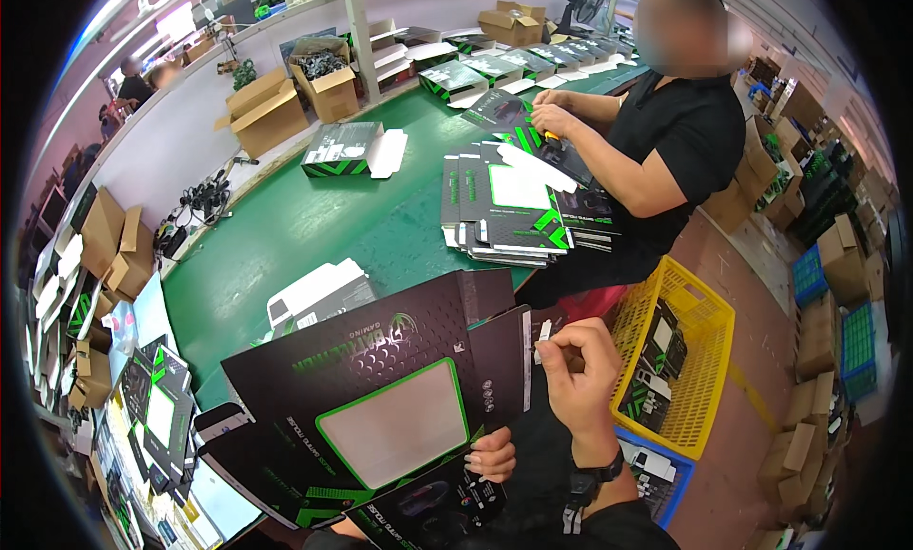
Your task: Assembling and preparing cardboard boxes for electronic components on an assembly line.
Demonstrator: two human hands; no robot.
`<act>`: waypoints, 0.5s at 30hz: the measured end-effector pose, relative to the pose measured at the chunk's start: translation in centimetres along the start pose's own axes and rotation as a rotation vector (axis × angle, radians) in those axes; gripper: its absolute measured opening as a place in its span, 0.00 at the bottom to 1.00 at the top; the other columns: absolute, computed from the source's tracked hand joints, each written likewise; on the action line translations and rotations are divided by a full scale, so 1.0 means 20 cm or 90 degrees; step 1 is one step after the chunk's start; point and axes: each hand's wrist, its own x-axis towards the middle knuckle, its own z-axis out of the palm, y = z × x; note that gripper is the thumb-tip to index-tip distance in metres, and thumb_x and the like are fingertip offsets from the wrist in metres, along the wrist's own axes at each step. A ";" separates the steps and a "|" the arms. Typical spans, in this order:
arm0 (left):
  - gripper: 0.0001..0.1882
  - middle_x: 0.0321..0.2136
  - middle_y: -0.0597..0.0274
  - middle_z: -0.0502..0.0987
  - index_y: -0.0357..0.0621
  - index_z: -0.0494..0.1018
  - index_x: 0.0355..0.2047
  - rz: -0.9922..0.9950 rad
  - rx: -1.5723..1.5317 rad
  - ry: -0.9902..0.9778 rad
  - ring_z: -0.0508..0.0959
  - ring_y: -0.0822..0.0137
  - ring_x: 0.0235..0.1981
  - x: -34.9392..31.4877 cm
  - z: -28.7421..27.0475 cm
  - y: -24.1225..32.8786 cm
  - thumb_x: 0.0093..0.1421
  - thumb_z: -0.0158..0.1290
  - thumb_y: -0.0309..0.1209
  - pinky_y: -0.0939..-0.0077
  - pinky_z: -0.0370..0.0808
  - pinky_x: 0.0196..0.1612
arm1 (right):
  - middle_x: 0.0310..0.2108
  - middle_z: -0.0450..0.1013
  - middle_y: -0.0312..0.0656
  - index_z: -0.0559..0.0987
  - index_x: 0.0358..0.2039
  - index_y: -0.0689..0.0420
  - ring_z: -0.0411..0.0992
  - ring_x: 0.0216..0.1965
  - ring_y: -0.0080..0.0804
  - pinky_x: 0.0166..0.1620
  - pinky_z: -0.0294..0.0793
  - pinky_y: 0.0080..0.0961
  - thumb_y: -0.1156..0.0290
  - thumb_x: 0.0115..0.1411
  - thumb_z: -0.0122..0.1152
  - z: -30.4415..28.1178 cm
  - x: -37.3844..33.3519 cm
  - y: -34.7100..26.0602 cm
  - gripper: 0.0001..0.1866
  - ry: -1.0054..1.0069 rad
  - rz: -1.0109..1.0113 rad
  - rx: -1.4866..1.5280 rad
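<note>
A black box blank [271, 455] with green trim and a pale window panel spreads unfolded in front of me. My left hand [492, 455] reaches from beneath it, its fingers curled over the blank's edge beside the window; the thumb and palm are hidden. To the right of the blank, my right hand [580, 369] is raised with thumb and forefinger pinched on a small white piece [544, 339], close to the blank's side flap. A dark watch [594, 476] is on that wrist. Just beyond the blank lies a folded carton with white flaps [328, 298] on the green table [257, 236].
Across the table a co-worker [656, 141] handles a box, beside a stack of flat blanks [466, 203]. Formed boxes [342, 151] stand farther back. A yellow crate [709, 360] and a blue crate [680, 483] are at my right. Cables [200, 203] and brown cartons [266, 113] line the far-left edge.
</note>
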 end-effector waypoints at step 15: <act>0.18 0.21 0.82 0.76 0.61 0.67 0.21 -0.040 0.024 0.075 0.75 0.85 0.23 0.00 0.06 0.00 0.70 0.55 0.35 0.82 0.67 0.35 | 0.30 0.70 0.38 0.76 0.31 0.61 0.70 0.26 0.24 0.29 0.70 0.21 0.76 0.60 0.71 0.02 -0.02 0.00 0.09 -0.005 -0.018 -0.066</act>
